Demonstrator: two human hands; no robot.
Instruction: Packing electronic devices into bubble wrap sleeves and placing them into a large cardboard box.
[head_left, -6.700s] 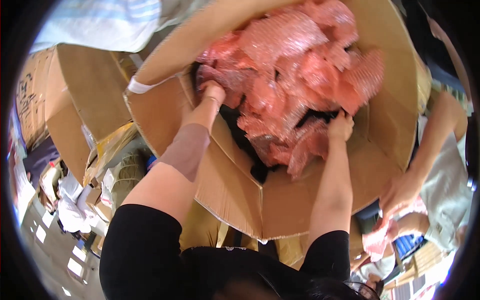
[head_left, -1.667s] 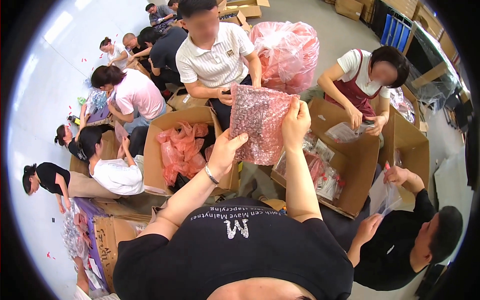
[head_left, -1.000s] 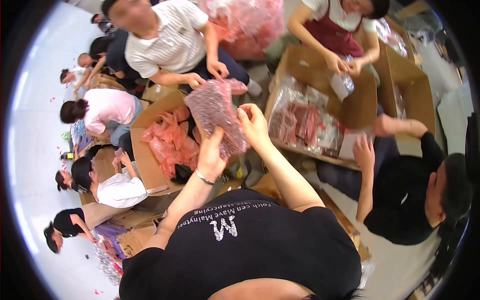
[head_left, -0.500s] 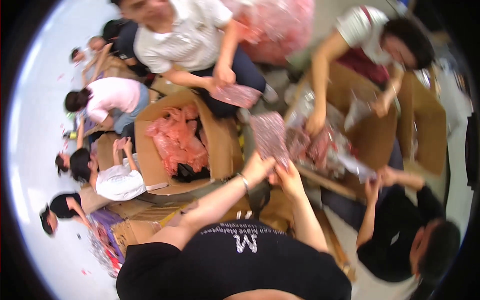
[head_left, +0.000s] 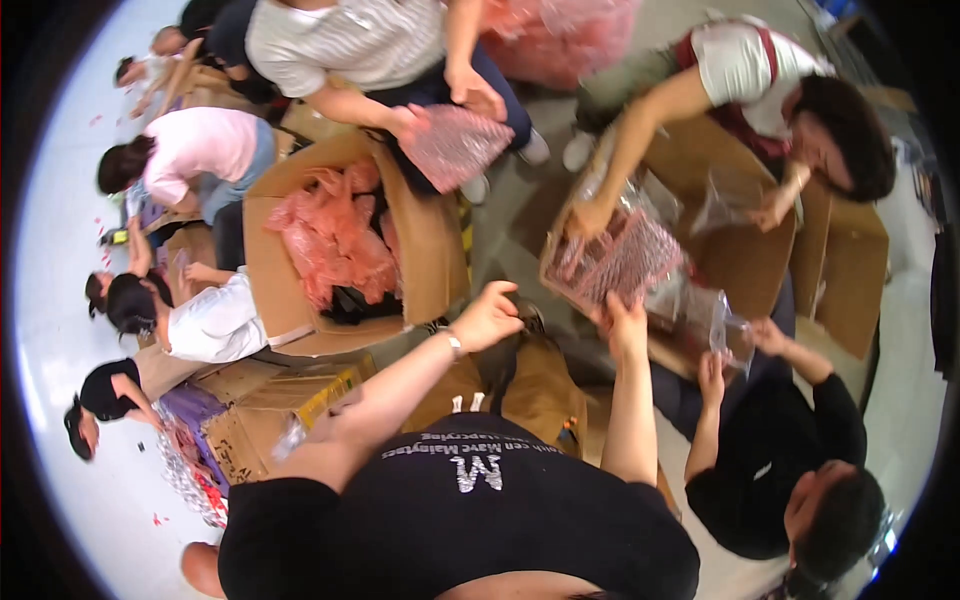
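Note:
My right hand grips the lower edge of a flat pink bubble-wrap bag and holds it over the open box on the right. Nothing shows in my left hand. Its fingers are loosely bent and apart, in the space between the two boxes. More pink and clear wrapping lies in the right box, partly hidden behind my bag. Across from me, a person holds a similar pink bubble-wrap sheet in both hands.
Left of my hand, an open cardboard box holds crumpled pink plastic. A person reaches into the right box from its far side. Another, in black at the right, holds a clear plastic bag. A big pink sack stands behind.
My right hand has carried the pink bubble-wrap bag rightward to the right box. My left hand has let go of it and drawn away to the left.

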